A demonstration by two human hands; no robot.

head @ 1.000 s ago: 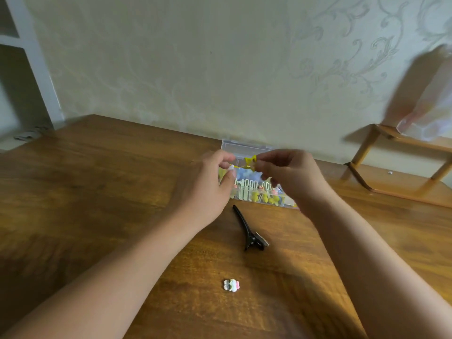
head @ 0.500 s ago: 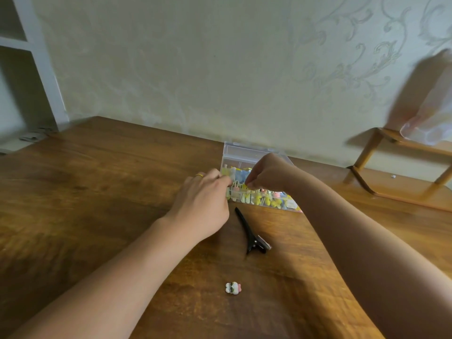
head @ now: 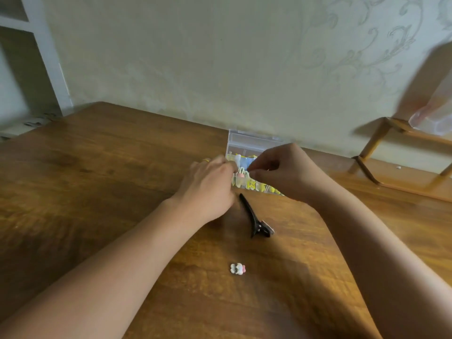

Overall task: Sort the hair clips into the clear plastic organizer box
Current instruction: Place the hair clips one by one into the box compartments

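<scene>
- Head view: clear organizer box [head: 254,140] sits at the table's [head: 97,167] 12 o'clock edge, lid up, clips inside
- Right hand [head: 281,172] pinches something small over a compartment; left hand [head: 208,187], fingers curled, steadies the box's 9 o'clock side
- Seat it fully before letting go
- Black clip [head: 254,216] and small white clip [head: 237,269] wait at 6 o'clock

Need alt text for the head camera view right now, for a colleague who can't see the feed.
Both hands, left hand and right hand, reach into an open clear organizer box of small pastel hair clips at the far edge of a wooden table. A long black clip and a small white-and-pink clip lie loose on the table nearer the person.
</scene>
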